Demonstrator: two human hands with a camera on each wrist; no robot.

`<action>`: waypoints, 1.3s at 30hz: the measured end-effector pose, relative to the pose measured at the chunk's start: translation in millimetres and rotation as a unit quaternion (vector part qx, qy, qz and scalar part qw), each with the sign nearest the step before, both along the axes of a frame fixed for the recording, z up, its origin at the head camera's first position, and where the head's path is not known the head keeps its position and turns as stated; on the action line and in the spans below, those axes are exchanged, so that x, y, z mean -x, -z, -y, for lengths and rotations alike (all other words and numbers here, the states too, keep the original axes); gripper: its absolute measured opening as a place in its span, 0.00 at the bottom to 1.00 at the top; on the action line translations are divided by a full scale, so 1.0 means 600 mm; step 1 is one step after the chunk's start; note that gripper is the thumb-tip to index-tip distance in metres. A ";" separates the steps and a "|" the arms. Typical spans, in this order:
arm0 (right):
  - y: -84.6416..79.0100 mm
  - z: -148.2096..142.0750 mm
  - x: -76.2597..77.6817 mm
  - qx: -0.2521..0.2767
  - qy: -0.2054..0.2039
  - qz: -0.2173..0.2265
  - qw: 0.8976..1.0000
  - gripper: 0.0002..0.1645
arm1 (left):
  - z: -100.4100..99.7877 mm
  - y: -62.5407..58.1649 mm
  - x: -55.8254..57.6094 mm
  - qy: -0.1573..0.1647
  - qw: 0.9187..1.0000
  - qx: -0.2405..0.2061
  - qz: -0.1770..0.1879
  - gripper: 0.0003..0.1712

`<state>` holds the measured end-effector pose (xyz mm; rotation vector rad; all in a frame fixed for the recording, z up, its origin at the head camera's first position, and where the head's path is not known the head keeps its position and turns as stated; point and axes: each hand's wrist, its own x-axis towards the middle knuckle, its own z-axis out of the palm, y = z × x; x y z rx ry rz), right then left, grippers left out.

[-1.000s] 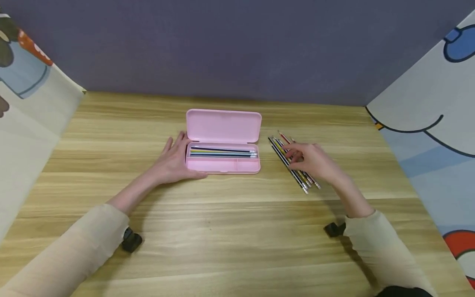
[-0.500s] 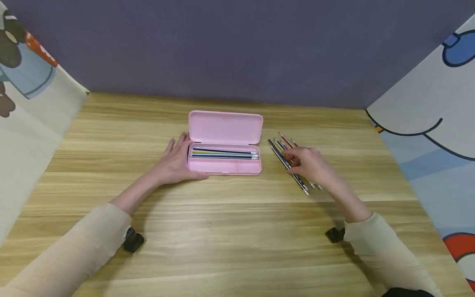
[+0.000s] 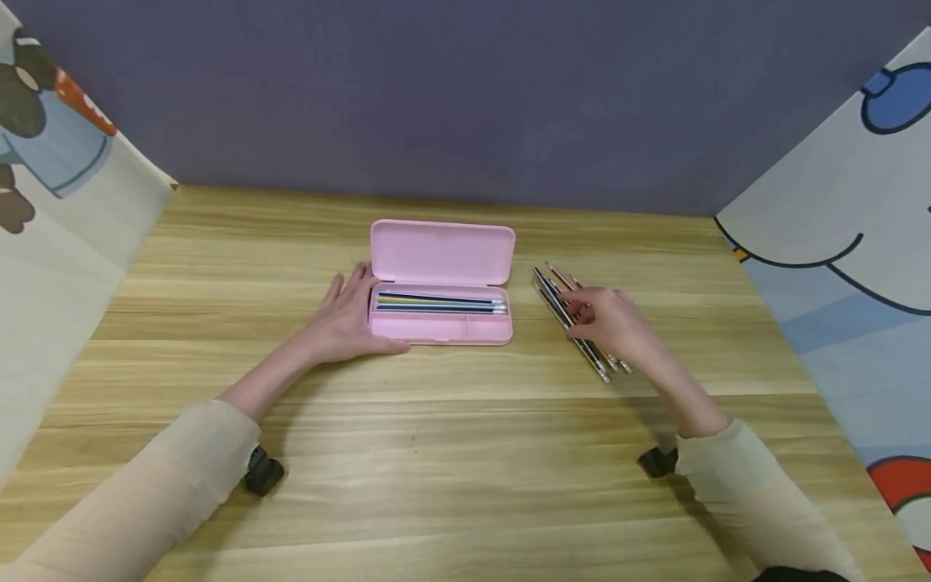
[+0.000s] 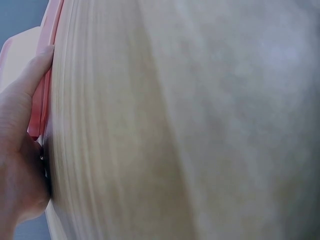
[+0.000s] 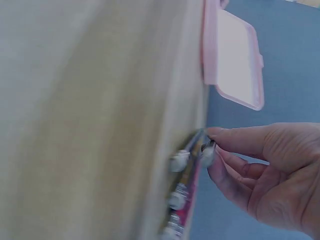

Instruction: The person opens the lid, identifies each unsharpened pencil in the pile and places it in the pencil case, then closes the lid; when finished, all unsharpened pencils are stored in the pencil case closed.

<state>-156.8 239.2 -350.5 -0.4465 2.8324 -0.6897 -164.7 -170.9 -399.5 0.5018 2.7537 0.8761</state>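
Observation:
A pink pencil case [image 3: 418, 326] lies with its lid raised, several pencils [image 3: 436, 303] in its long back compartment. My left hand [image 3: 340, 323] rests against the case's left end, thumb along the front edge and fingers spread at the left side; the left wrist view shows the thumb [image 4: 37, 70] touching the case wall. To the right of the case my right hand [image 3: 607, 323] pinches a dark pencil [image 5: 207, 156] between thumb and fingers, over a loose pile of pencils [image 3: 592, 353]. In the right wrist view the pencil's white eraser end faces the camera.
The wooden table [image 3: 436, 453] carries the case and the pile. A dark panel [image 3: 451, 97] rises along its back edge, with cartoon-printed panels [image 3: 800, 323] at both sides. The case's front compartments [image 3: 418, 327] hold no pencils.
My right hand has closed thumb and fingers on a pencil in the pile, and the dark pencils on the pile's left have shifted slightly. My left hand stays at the case.

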 end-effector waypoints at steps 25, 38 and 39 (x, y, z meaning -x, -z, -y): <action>-0.035 0.183 0.086 0.145 -0.158 -0.141 0.966 0.23 | -0.005 0.000 0.008 0.005 1.000 0.004 0.002 0.67; -0.011 0.226 0.078 -0.076 -0.246 -0.149 0.955 0.18 | -0.006 0.000 0.009 0.002 1.000 0.012 0.009 0.69; -0.009 0.227 0.077 -0.078 -0.249 -0.145 0.954 0.17 | -0.005 0.000 0.009 0.002 1.000 0.011 0.008 0.69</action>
